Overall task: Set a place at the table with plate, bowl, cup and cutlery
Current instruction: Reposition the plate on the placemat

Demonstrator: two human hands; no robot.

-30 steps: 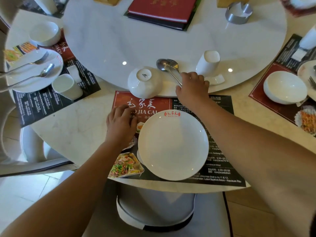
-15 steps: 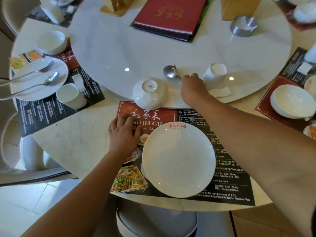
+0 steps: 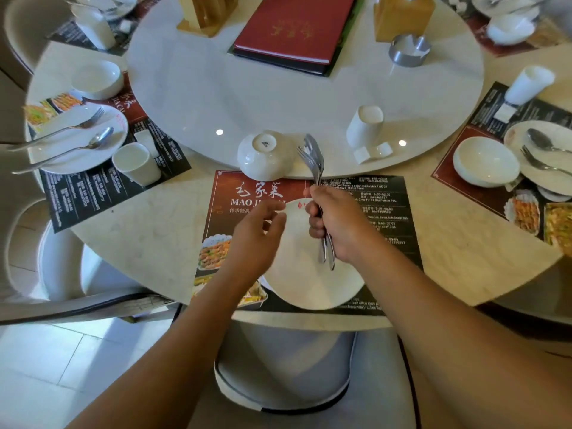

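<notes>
While our right hand (image 3: 337,224) grips the cutlery (image 3: 316,168) bundled — left hand (image 3: 257,233) open — one piece may slip onto the plate (image 3: 309,289).

Fork and spoon (image 3: 314,161) held over plate (image 3: 309,286).
Right hand (image 3: 337,224) grips both handles above the plate; left hand (image 3: 257,239), fingers relaxed, hovers at its left edge. Inverted bowl (image 3: 263,157) and cup (image 3: 365,126) stand beyond the plate.

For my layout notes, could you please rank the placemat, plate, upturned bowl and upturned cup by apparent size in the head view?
1. placemat
2. plate
3. upturned bowl
4. upturned cup, though it stands slightly farther off, so bowl over cup is less sure.
</notes>
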